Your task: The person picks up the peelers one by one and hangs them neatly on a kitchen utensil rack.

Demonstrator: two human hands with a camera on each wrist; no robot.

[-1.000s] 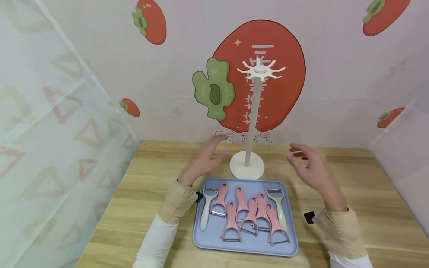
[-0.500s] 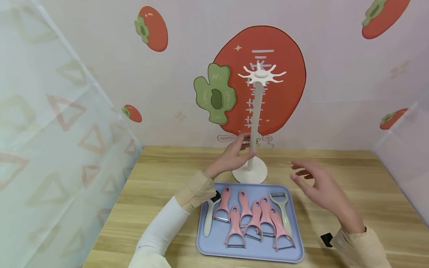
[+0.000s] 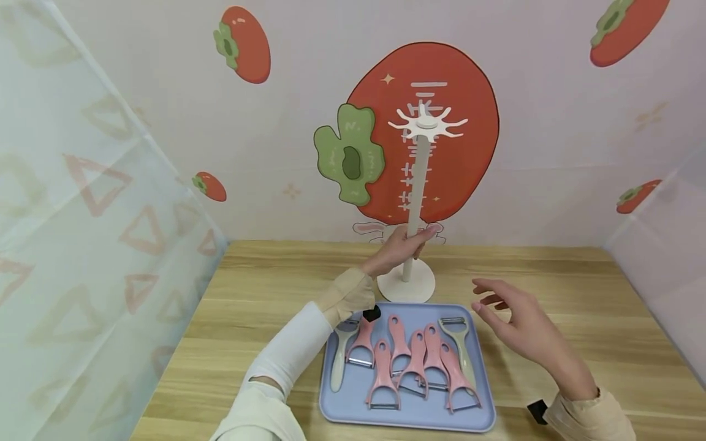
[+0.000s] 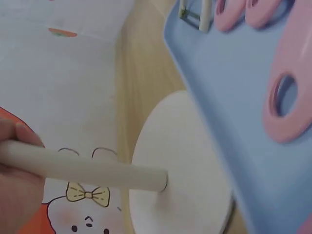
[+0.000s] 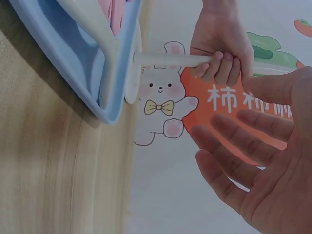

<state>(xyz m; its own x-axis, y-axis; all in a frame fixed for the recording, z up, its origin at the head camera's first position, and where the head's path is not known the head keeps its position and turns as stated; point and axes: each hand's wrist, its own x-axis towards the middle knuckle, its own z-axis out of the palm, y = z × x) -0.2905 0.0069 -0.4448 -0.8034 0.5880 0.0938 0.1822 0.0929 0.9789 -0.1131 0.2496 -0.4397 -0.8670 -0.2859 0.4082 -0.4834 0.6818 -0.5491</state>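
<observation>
A white stand (image 3: 420, 184) rises from a round base (image 3: 394, 286), with a ring of hooks (image 3: 427, 124) at its top. My left hand (image 3: 398, 250) grips the pole low down; the right wrist view shows its fingers curled round the pole (image 5: 170, 59). To the right of the stand, my right hand (image 3: 515, 321) hovers over the table with fingers apart, holding nothing. In front of the stand lies a blue tray (image 3: 344, 407) of peelers: several pink peelers (image 3: 383, 376) and two pale peelers (image 3: 339, 361), one at each side. My left cuff partly covers the left ones.
The wooden table (image 3: 265, 275) meets a patterned back wall (image 3: 292, 141) with a large red persimmon print. A side wall stands at the left (image 3: 110, 245) and another at the right (image 3: 673, 245). The tray's back rim comes right up to the stand's base.
My left hand has moved right from beside the stand and now holds its pole. The right hand has dropped slightly in view and stays free. The peelers lie as before.
</observation>
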